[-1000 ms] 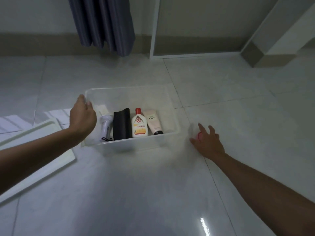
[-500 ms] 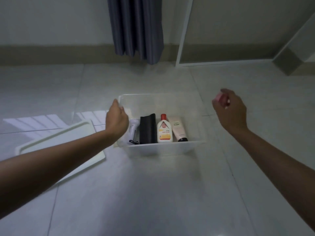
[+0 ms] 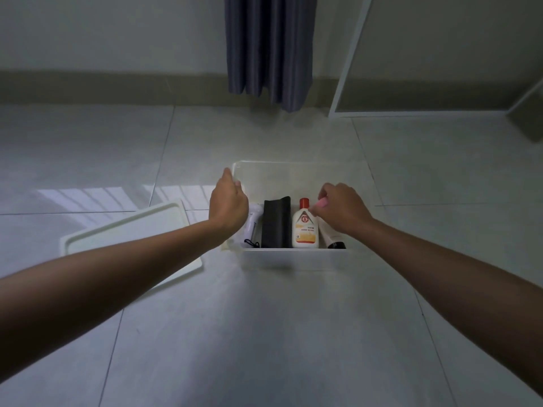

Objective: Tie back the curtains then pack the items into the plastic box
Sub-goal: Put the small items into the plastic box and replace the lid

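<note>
Grey floor tiles (image 3: 264, 333) lay under a dark curtain (image 3: 269, 48) and a white lid (image 3: 129, 236). Between them sat the plastic box (image 3: 293, 258). Its left rim was gripped by the left hand (image 3: 229, 202). Over the white bottle (image 3: 305, 229), the right hand (image 3: 342, 208) pinched a small pink thing (image 3: 321, 203). Best to lower it gently into a gap.
</note>
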### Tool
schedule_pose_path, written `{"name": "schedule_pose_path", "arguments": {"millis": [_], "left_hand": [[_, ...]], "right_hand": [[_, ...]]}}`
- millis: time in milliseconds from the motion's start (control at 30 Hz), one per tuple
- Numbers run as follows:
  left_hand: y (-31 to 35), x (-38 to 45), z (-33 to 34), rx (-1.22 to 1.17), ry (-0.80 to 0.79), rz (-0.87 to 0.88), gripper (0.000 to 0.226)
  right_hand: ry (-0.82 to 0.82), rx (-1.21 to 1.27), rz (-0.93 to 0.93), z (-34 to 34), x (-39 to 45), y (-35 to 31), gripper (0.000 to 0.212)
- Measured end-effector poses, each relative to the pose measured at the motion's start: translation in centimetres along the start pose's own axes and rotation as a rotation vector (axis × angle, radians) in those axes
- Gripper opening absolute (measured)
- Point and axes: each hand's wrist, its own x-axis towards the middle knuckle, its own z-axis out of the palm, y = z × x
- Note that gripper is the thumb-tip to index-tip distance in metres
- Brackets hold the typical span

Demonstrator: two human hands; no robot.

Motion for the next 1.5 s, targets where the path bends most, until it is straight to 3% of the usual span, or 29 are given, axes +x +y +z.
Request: {"name": "schedule_pose_path", "arguments": {"millis": [667, 767, 900, 1033, 1167, 1267, 1367, 1500], "left_hand": [[-1.0, 1.1, 0.6, -0.017, 0.0, 0.036, 0.042], [-1.3, 1.1, -0.2, -0.036, -0.061, 0.054, 0.047], [-5.0, 2.6, -3.7, 0.012, -0.017, 0.043, 0.053], [-12.2, 5.4, -10.1, 0.317, 0.103, -0.107, 0.051], [-18.5, 5.1, -15.9, 0.569, 0.176, -0.434, 0.05], [-21.1, 3.6, -18.2, 0.552, 0.152, -0.601, 0.052], [-22.8, 1.7, -19.0, 0.454, 0.043, -0.664, 0.06], [-24.1, 0.2, -18.8, 0.293, -0.13, -0.7, 0.062]], "right_hand": [[-0.106, -0.209, -0.021, 1.6, -0.4, 0.7, 0.033], [-0.032, -0.121, -0.025, 0.9, -0.5, -0.3, 0.028], [0.197, 0.089, -0.21, -1.5, -1.1, -6.2, 0.023], [0.226, 0.29, -0.48, -2.8, -2.4, -15.3, 0.018], [0.028, 0.417, -0.513, -0.8, -3.6, -22.9, 0.023], [-0.288, 0.325, -0.337, 2.7, -3.3, -26.1, 0.037], [-0.557, 0.23, -0.086, 7.4, -3.0, -27.3, 0.061], [-0.682, 0.102, 0.045, 11.5, -3.7, -26.9, 0.075]]}}
